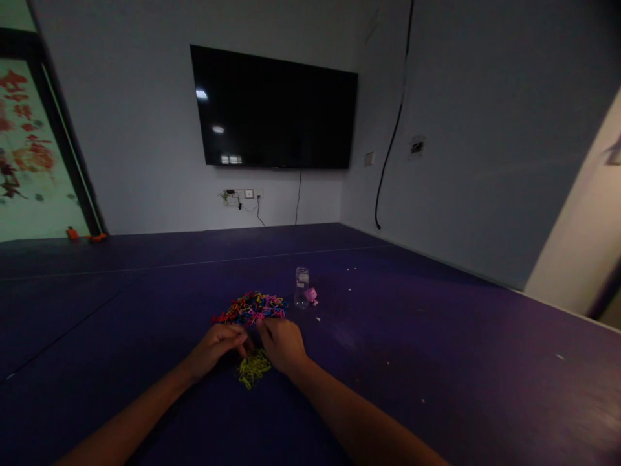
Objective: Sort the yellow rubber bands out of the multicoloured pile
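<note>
A heap of small multicoloured loops [255,305], which look like paper clips or rubber bands, lies on the purple floor mat [369,362]. Closer to me is a smaller pile of yellow-green loops [253,369]. My left hand [219,345] is just left of and above the yellow-green pile, its fingers bent in and thumb close to the index finger. At the near edge of the multicoloured heap, my right hand [282,341] has its fingers curled together and pointing down. What either hand may pinch is hidden or too small to make out.
A clear plastic jar [301,288] stands upright behind my right hand, with a small pink object [311,296] beside it. White scraps dot the mat to the right. A television [276,110] hangs on the far wall, and a black cable [389,152] dangles down the right wall.
</note>
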Demonstrator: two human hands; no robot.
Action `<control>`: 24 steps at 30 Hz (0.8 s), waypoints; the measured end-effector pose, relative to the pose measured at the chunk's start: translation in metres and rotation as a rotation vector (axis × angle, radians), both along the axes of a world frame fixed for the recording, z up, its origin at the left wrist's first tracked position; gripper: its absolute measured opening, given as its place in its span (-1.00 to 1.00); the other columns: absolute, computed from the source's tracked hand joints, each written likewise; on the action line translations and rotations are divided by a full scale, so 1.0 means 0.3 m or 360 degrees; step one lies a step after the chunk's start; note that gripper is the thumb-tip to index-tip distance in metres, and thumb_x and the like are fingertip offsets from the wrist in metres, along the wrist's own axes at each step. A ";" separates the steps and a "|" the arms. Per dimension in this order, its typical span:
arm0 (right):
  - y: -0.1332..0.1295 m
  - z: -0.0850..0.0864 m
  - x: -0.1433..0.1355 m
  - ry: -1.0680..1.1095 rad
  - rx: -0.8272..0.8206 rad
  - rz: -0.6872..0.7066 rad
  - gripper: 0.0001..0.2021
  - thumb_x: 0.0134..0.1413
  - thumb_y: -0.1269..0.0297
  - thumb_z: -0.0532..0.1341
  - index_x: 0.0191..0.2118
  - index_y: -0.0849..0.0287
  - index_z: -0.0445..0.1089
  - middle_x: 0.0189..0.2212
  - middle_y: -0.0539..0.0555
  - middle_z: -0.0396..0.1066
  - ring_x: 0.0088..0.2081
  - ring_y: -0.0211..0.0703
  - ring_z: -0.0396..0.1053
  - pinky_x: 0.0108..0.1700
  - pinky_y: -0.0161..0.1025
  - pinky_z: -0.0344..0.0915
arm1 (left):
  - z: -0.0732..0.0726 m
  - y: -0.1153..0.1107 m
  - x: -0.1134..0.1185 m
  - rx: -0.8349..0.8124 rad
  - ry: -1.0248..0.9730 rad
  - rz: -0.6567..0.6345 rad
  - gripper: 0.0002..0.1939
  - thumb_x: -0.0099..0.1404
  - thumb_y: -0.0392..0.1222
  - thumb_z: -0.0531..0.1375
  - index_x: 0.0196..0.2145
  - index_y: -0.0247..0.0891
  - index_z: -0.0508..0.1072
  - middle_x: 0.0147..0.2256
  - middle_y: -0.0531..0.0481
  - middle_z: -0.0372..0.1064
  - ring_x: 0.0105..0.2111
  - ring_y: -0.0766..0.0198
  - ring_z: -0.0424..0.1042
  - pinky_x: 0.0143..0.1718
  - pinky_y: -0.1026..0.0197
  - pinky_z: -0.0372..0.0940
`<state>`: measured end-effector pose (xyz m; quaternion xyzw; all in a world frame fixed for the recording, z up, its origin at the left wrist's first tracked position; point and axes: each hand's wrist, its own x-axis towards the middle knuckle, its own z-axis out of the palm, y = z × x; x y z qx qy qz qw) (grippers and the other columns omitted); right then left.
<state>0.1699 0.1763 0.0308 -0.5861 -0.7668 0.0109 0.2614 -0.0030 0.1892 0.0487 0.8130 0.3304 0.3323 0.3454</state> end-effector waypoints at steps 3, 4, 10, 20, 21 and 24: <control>0.003 -0.001 0.000 -0.0009 0.0011 0.0006 -0.63 0.27 0.19 -0.09 -0.40 0.17 0.39 -0.42 0.06 0.47 -0.39 -0.24 0.41 -0.44 -0.34 0.03 | -0.015 0.021 -0.012 0.0294 -0.0063 0.0410 -0.56 0.26 0.02 -0.04 -0.55 -0.18 0.51 -0.38 -0.04 0.51 -0.28 0.17 0.44 -0.14 0.11 0.29; 0.003 -0.001 0.000 -0.0013 0.0014 0.0010 -0.62 0.27 0.18 -0.09 -0.40 0.17 0.39 -0.43 0.06 0.47 -0.39 -0.25 0.41 -0.44 -0.34 0.03 | -0.020 0.035 -0.023 0.0418 -0.0067 0.0538 -0.58 0.26 0.02 -0.04 -0.49 -0.18 0.52 -0.35 -0.04 0.51 -0.26 0.17 0.43 -0.12 0.10 0.28; -0.005 0.003 -0.006 -0.0085 0.0020 0.0150 -0.61 0.27 0.15 -0.10 -0.40 0.17 0.37 -0.41 0.06 0.47 -0.36 -0.25 0.41 -0.43 -0.35 0.05 | -0.042 0.142 -0.120 0.0826 0.0227 0.0853 -0.70 0.21 -0.01 0.05 -0.44 -0.16 0.52 -0.36 -0.05 0.51 -0.27 0.12 0.42 -0.13 0.02 0.28; -0.005 0.002 -0.005 -0.0151 0.0059 0.0260 -0.63 0.28 0.17 -0.09 -0.37 0.17 0.38 -0.40 0.04 0.47 -0.37 -0.27 0.39 -0.41 -0.38 0.06 | -0.094 0.195 -0.148 0.0920 0.0521 0.0787 -0.79 0.13 -0.16 0.11 -0.36 -0.12 0.54 -0.22 -0.06 0.48 -0.15 0.09 0.39 -0.11 0.01 0.27; -0.004 0.002 -0.005 -0.0152 0.0056 0.0254 -0.63 0.28 0.17 -0.09 -0.37 0.17 0.38 -0.40 0.04 0.47 -0.37 -0.27 0.39 -0.41 -0.38 0.06 | -0.096 0.197 -0.150 0.0914 0.0539 0.0800 -0.80 0.12 -0.17 0.11 -0.38 -0.12 0.54 -0.22 -0.07 0.48 -0.16 0.08 0.39 -0.11 0.00 0.27; -0.006 0.003 -0.005 -0.0147 0.0054 0.0247 -0.63 0.27 0.17 -0.08 -0.39 0.17 0.38 -0.40 0.04 0.47 -0.37 -0.26 0.39 -0.43 -0.37 0.05 | -0.102 0.204 -0.159 0.0884 0.0611 0.0866 -0.81 0.11 -0.17 0.11 -0.44 -0.14 0.55 -0.25 -0.08 0.48 -0.17 0.07 0.40 -0.12 0.00 0.28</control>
